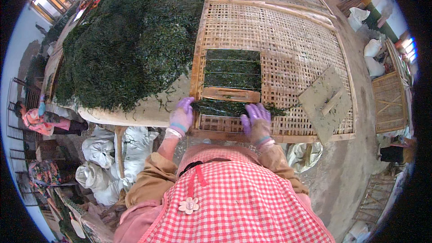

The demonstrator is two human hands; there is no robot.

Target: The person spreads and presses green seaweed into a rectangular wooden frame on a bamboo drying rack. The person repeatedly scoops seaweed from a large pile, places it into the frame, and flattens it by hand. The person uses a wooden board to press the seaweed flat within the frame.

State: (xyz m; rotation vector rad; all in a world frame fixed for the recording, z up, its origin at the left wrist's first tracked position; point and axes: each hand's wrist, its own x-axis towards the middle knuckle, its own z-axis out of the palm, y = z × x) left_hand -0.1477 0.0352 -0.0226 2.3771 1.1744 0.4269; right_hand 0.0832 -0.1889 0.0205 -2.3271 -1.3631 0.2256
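My left hand [182, 113], in a purple glove, is at the left end of a strip of dark green seaweed [219, 108] in a slatted frame [233, 60]. Over the strip's right part lies my right hand [257, 118], gloved too, fingers spread and touching the weed. Beyond the strip, a wooden block [231, 94] with a raised grip sits across the frame; farther up, several sections are packed with seaweed. The frame rests on a woven bamboo screen [297, 47]. Whether my left fingers pinch any weed cannot be told.
A large seaweed heap [128, 40] covers the table at left. A flat board with a handle [324, 103] lies on the screen at right. White sacks [99, 152] stand below the table's left part. People are at the far left [40, 119], upper left and right edges.
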